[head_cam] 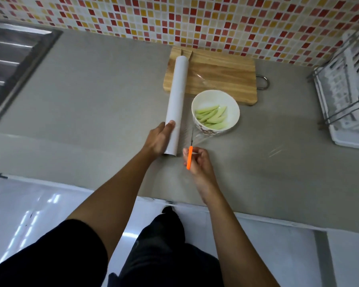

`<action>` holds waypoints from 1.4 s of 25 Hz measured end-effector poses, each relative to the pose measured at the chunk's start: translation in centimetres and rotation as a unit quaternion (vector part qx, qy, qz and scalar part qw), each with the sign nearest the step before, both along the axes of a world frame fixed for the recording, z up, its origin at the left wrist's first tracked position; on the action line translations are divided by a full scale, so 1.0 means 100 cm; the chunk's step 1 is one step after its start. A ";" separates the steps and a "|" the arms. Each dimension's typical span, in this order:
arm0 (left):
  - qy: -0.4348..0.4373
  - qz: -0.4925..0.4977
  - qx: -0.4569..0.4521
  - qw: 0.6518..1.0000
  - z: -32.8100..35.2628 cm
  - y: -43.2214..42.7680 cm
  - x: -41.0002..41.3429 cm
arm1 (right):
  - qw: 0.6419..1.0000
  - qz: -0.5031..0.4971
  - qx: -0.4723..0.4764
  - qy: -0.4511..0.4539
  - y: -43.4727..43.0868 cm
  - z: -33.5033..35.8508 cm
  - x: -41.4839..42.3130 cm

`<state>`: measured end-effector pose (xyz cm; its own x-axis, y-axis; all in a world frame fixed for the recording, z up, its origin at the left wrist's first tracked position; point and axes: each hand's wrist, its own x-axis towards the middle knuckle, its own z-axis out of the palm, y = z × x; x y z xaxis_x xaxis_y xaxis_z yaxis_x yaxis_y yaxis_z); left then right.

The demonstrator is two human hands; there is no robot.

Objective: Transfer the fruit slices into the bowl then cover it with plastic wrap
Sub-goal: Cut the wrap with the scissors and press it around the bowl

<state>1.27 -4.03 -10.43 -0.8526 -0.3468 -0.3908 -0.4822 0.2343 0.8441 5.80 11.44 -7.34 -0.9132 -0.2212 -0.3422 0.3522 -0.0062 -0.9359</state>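
Note:
A white bowl (216,106) stands on the grey counter and holds several pale green fruit slices (211,118). To its left lies a long white roll of plastic wrap (177,96), its far end resting on the wooden cutting board (220,75). My left hand (159,138) grips the near end of the roll. A clear sheet of wrap (247,146) is pulled out to the right over the bowl and counter. My right hand (197,162) holds an orange-handled knife (190,155), blade pointing away at the sheet's edge beside the roll.
A steel sink (15,65) is set into the counter at the far left. A white dish rack (348,90) stands at the right edge. The tiled wall runs behind the board. The counter's front edge (257,216) is close to my body.

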 end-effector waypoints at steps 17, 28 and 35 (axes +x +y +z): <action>0.012 0.021 0.065 0.998 0.006 -0.001 0.001 | 0.985 0.099 0.081 -0.112 0.001 -0.015 0.047; 0.003 0.016 0.059 0.998 0.003 -0.004 0.000 | 0.982 0.116 0.081 -0.124 -0.008 -0.017 0.028; 0.013 0.016 0.057 0.998 -0.002 -0.006 0.000 | 0.990 0.088 0.034 -0.109 -0.005 -0.024 0.028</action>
